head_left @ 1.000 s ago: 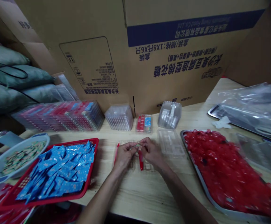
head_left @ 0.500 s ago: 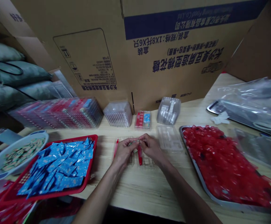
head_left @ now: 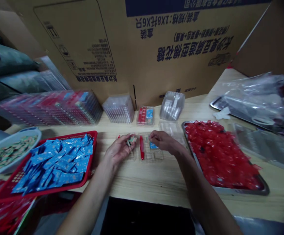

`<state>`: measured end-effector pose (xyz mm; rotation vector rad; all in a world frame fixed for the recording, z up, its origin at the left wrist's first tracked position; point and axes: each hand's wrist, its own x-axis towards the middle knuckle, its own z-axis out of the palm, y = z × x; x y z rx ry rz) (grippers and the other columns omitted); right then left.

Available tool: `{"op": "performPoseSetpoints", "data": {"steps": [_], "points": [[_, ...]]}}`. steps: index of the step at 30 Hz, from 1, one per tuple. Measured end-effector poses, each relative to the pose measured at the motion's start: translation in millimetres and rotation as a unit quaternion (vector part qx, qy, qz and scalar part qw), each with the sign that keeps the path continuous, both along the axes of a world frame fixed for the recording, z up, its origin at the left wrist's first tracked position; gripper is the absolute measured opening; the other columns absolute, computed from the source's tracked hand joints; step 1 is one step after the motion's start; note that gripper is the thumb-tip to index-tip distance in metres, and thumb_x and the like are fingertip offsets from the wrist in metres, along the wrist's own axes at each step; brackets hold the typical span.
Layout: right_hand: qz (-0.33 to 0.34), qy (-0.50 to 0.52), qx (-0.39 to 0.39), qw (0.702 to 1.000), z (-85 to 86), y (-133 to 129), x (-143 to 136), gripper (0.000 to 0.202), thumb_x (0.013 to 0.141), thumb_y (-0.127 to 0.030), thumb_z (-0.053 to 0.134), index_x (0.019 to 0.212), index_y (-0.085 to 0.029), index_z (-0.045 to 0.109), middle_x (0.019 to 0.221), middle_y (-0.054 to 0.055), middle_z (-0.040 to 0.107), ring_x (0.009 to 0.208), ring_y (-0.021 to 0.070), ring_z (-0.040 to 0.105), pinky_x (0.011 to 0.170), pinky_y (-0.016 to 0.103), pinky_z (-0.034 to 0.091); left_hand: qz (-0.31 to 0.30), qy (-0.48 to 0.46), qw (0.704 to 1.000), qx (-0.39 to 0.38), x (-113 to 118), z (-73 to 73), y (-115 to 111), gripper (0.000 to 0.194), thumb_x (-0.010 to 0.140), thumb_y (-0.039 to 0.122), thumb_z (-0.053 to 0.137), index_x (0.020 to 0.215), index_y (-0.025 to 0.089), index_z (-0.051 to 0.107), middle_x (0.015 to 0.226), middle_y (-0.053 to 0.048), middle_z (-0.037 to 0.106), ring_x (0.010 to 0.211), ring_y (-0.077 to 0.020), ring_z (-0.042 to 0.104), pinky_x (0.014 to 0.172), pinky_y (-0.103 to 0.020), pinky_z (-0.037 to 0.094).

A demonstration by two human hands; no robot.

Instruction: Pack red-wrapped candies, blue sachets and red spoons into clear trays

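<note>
My left hand (head_left: 118,150) is turned partly palm up, its fingers curled around a few small green-and-white pieces (head_left: 131,140). Under it lies a clear plastic tray (head_left: 132,156), mostly covered. Close to its right is another clear compartment tray (head_left: 156,156), with a slim red stick-shaped piece (head_left: 142,148) along its left side and a blue packet (head_left: 153,146) in its upper part. Over that tray's upper right corner hovers my right hand (head_left: 163,141), fingers curled closed; anything between them is hidden.
A red basket (head_left: 94,147) of blue packets and a bowl (head_left: 38,130) of green pieces stand left. At right is a metal tray (head_left: 198,162) of red wrapped pieces. Behind are a filled box (head_left: 145,116), stacked clear trays (head_left: 118,109) and a large carton (head_left: 137,62).
My hands, together at the centre before, have moved apart, left hand to the left and right hand to the right. The blue packet in the tray now shows. The camera view has shifted.
</note>
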<state>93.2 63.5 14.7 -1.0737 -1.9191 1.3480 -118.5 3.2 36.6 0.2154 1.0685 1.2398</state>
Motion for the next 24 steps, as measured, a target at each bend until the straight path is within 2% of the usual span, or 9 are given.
{"op": "performPoseSetpoints", "data": {"steps": [2, 5, 9, 13, 18, 24], "points": [[0.002, -0.080, 0.052, 0.995, 7.2, -3.0, 13.0, 0.008, 0.077, -0.021, 0.055, 0.073, -0.018, 0.062, 0.062, -0.003, 0.057, 0.057, 0.0109, 0.045, 0.055, 0.023, 0.032, 0.003, -0.036, 0.999, -0.013, -10.3, 2.4, -6.5, 0.016, 0.079, -0.004, 0.059, 0.086, 0.005, 0.070, 0.089, -0.011, 0.073, 0.075, -0.0132, 0.070, 0.069, -0.019, 0.059], [0.021, -0.168, 0.099, 0.981, 15.2, -11.8, 27.6, 0.012, 0.076, -0.013, 0.055, 0.076, -0.019, 0.065, 0.067, -0.001, 0.063, 0.062, 0.0125, 0.051, 0.059, 0.024, 0.034, 0.002, -0.021, 1.000, -0.015, -17.5, 3.7, -16.2, 0.027, 0.076, -0.012, 0.056, 0.092, 0.004, 0.070, 0.088, -0.010, 0.073, 0.073, -0.0117, 0.070, 0.068, -0.016, 0.059], [0.080, -0.284, 0.120, 0.948, 13.7, -26.4, 28.0, 0.015, 0.074, -0.008, 0.058, 0.076, -0.019, 0.067, 0.074, 0.003, 0.069, 0.067, 0.0152, 0.057, 0.060, 0.025, 0.033, -0.013, 0.035, 0.999, 0.000, -10.6, 1.9, -23.7, 0.022, 0.074, -0.008, 0.066, 0.088, 0.008, 0.071, 0.079, -0.007, 0.072, 0.065, -0.0108, 0.069, 0.060, -0.016, 0.058], [0.060, -0.394, 0.146, 0.906, 8.9, -35.9, 17.8, 0.014, 0.082, -0.013, 0.057, 0.085, -0.019, 0.069, 0.086, 0.010, 0.073, 0.074, 0.0214, 0.064, 0.057, 0.028, 0.028, -0.041, 0.106, 0.993, 0.027, 3.5, -5.2, -26.1, 0.022, 0.070, -0.001, 0.075, 0.088, 0.009, 0.072, 0.068, -0.004, 0.070, 0.055, -0.0103, 0.064, 0.055, -0.019, 0.055], [0.058, -0.450, 0.147, 0.879, 14.2, -45.4, 8.7, 0.017, 0.087, -0.014, 0.053, 0.096, -0.016, 0.067, 0.093, 0.017, 0.074, 0.083, 0.0283, 0.069, 0.059, 0.029, 0.033, -0.100, 0.177, 0.977, 0.069, 17.5, -16.5, -25.5, 0.022, 0.063, 0.009, 0.079, 0.085, 0.010, 0.075, 0.070, -0.004, 0.071, 0.055, -0.0096, 0.061, 0.056, -0.019, 0.048], [0.023, -0.467, 0.136, 0.873, 5.8, -57.6, 3.4, 0.031, 0.086, -0.010, 0.050, 0.118, -0.009, 0.054, 0.092, 0.020, 0.072, 0.084, 0.0309, 0.071, 0.061, 0.031, 0.036, -0.199, 0.315, 0.920, 0.124, 36.5, -30.8, -8.9, 0.022, 0.062, 0.016, 0.072, 0.084, 0.013, 0.074, 0.051, 0.003, 0.058, 0.043, -0.0090, 0.047, 0.044, -0.020, 0.032]]}}
